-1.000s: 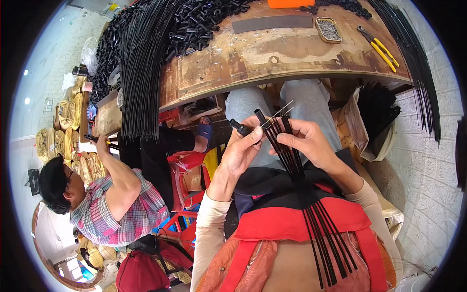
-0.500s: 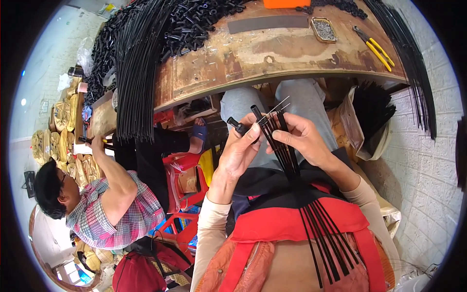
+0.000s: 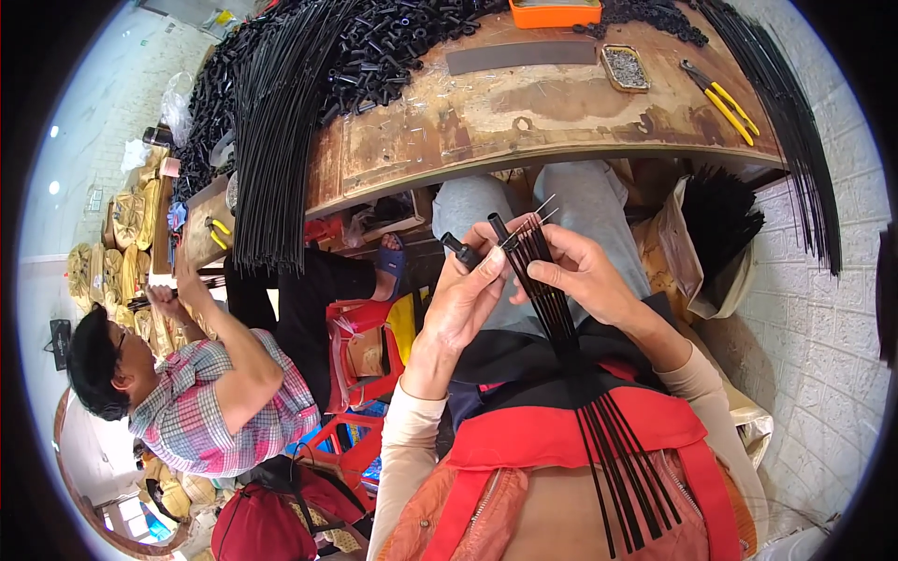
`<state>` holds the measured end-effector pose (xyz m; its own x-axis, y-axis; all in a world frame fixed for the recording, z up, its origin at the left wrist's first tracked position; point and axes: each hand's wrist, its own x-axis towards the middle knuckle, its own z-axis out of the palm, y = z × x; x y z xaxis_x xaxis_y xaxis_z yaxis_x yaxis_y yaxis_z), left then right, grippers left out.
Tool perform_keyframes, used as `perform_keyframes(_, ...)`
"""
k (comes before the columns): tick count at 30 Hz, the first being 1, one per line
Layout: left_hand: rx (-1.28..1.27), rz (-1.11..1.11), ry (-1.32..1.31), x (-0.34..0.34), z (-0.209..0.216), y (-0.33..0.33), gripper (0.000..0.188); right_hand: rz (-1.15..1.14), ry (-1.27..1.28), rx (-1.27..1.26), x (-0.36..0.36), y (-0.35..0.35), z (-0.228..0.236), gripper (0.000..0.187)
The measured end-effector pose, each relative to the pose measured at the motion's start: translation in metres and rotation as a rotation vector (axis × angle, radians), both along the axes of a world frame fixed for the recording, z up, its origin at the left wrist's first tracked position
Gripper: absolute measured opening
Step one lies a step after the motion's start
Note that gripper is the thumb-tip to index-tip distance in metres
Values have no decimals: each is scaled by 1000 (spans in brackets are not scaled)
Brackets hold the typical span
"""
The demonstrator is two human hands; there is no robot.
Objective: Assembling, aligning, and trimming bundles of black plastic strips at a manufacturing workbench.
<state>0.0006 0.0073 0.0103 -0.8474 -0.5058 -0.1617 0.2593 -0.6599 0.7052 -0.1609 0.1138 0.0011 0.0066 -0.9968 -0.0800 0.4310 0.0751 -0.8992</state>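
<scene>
Fitting a cap point(image 3: 460, 249) w/ left hand point(image 3: 465, 304); right hand point(image 3: 585, 278) pinches rods point(image 3: 552, 309). Next: line cap onto rod tip.

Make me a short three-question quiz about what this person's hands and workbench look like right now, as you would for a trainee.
1. True or false: the right hand grips a bundle of thin black rods that runs down over the lap.
2. What does the left hand pinch between thumb and fingers?
A. a short black tube
B. the pliers
C. a screwdriver
3. Fill in: the yellow-handled pliers lie on the wooden workbench, toward its ____ end.

Key:
1. True.
2. A, the short black tube.
3. Right, just beyond the small tray of metal pins.
</scene>
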Motion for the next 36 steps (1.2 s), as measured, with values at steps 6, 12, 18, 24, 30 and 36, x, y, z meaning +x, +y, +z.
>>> perform_keyframes(6,-4,117,60,-6,4,11,20,-24,-73,-23,4,1,6,34)
perform_keyframes(12,-88,194,9,-11,1,15,17,-6,-82,-28,0,-2,2,31)
perform_keyframes(18,-549,254,-12,-24,37,-25,53,-30,-92,36,4,0,5,23)
perform_keyframes(24,-483,-457,-112,-32,46,-52,62,-34,-54,8,3,2,9,21)
perform_keyframes(30,-234,17,21,-5,15,-28,47,-25,-60,21,1,1,7,28)
perform_keyframes(36,-370,342,-272,3,13,-10,25,-67,-116,51,-1,4,8,32)
